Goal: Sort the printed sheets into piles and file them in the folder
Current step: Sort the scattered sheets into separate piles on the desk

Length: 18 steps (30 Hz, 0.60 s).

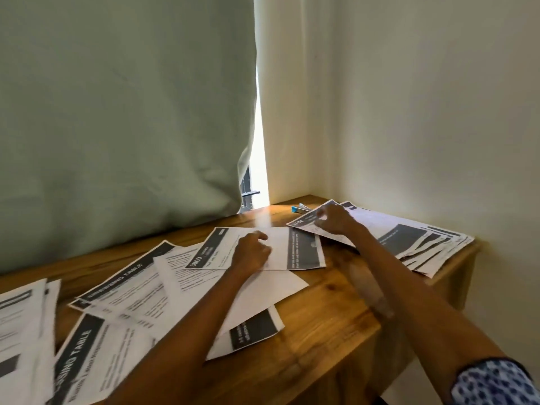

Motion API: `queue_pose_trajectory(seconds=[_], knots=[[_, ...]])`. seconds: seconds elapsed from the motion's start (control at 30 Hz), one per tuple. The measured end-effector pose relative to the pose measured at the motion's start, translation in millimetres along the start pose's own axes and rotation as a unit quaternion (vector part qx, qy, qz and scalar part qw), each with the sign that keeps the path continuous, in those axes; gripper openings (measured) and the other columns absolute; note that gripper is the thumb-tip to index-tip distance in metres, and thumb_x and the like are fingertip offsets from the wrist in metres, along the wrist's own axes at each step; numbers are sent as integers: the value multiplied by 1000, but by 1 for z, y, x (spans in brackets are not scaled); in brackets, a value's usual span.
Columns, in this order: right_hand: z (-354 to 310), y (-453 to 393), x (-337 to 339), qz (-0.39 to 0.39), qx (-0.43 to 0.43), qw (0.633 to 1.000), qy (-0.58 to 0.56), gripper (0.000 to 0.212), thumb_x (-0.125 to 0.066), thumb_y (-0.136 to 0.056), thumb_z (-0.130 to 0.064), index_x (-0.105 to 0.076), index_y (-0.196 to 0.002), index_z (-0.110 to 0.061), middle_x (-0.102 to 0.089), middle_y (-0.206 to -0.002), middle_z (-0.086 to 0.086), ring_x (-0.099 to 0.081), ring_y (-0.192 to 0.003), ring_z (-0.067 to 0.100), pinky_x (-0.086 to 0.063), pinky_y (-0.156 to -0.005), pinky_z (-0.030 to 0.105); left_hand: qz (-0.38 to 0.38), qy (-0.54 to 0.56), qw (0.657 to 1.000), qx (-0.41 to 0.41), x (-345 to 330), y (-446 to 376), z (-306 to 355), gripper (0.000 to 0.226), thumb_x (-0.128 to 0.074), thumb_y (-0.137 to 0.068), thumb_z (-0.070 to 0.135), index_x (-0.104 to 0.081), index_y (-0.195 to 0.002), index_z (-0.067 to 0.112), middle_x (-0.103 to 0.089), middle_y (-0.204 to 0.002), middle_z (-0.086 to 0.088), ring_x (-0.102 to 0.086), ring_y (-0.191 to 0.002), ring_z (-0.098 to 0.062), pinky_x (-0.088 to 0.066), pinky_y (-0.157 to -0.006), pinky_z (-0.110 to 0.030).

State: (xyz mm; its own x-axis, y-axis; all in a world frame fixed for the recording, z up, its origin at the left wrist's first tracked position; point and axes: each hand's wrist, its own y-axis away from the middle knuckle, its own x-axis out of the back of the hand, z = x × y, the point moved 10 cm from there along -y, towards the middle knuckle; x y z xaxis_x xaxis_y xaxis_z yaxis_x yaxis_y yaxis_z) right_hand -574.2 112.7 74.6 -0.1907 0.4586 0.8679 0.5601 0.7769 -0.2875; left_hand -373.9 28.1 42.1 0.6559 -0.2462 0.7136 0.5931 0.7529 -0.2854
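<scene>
Printed sheets with dark header bands lie scattered over a wooden table [327, 311]. My left hand [252, 252] rests with curled fingers on a sheet marked 3800 [280, 247] in the middle. My right hand [334, 219] reaches to the far right and pinches the near edge of the top sheet of a fanned pile [409, 238] by the wall. More sheets headed "DRESSING TABLE" [117, 290] overlap at the left. No folder is in view.
A green curtain [125, 112] hangs behind the table at the left. A small blue object [298, 209] lies at the table's far edge. A cream wall [423, 112] closes the right side. The table's right edge drops off near the pile.
</scene>
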Motion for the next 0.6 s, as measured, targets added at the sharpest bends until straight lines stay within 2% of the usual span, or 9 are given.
queue_pose_trajectory(seconds=[0.07,0.1,0.17,0.23,0.33,0.4,0.5,0.6], knots=[[-56,16,-20,-59,88,994,-36,44,-62,-89,-30,-53,-125,-8,-55,-127,11,-52,-119,27,-40,-94,29,37,-22,999,19,33,14,-33,30,-59,-90,17,-57,-120,13,-64,-115,-10,-62,-96,-20,-49,-79,-25],[-79,27,-36,-105,115,987,-37,53,-63,-88,-33,-47,-133,-11,-50,-133,9,-49,-122,26,-39,-96,29,53,-38,997,30,48,22,-48,28,-57,-90,16,-57,-119,14,-64,-113,-9,-61,-93,-18,-48,-76,-24],[-117,48,-70,-183,135,973,-29,66,-65,-86,-36,-34,-142,-17,-40,-145,6,-41,-130,26,-35,-103,35,79,-54,994,56,78,39,-78,26,-55,-91,12,-58,-117,13,-64,-110,-9,-57,-85,-15,-44,-68,-21],[-144,62,-98,-217,151,964,0,67,-63,-87,-38,-32,-143,-18,-36,-148,7,-37,-132,26,-32,-106,38,99,-40,990,89,105,55,-103,28,-54,-88,7,-59,-116,10,-65,-108,-10,-56,-78,-13,-41,-61,-22],[-164,70,-115,-206,165,961,83,50,-53,-93,-39,-43,-135,-13,-48,-137,10,-46,-121,24,-37,-98,33,90,6,987,132,126,71,-128,35,-58,-83,7,-57,-118,10,-65,-110,-15,-61,-96,-27,-49,-80,-33],[-178,74,-109,-164,182,959,145,41,-48,-96,-32,-49,-131,-10,-53,-130,10,-52,-116,23,-40,-95,30,57,28,988,138,128,80,-131,39,-62,-84,11,-54,-121,11,-64,-113,-14,-60,-103,-27,-48,-88,-34],[-193,80,-96,-101,203,952,207,34,-45,-98,-20,-53,-127,-5,-57,-127,12,-56,-113,24,-42,-97,30,25,59,989,134,125,91,-128,44,-61,-89,25,-47,-130,14,-59,-123,-11,-56,-109,-22,-44,-88,-31],[-214,83,-92,-73,207,955,201,28,-44,-98,-17,-58,-118,-3,-61,-120,13,-60,-104,25,-45,-89,30,9,109,983,147,123,94,-130,58,-57,-89,42,-38,-137,16,-49,-135,-8,-55,-98,-17,-49,-76,-26]])
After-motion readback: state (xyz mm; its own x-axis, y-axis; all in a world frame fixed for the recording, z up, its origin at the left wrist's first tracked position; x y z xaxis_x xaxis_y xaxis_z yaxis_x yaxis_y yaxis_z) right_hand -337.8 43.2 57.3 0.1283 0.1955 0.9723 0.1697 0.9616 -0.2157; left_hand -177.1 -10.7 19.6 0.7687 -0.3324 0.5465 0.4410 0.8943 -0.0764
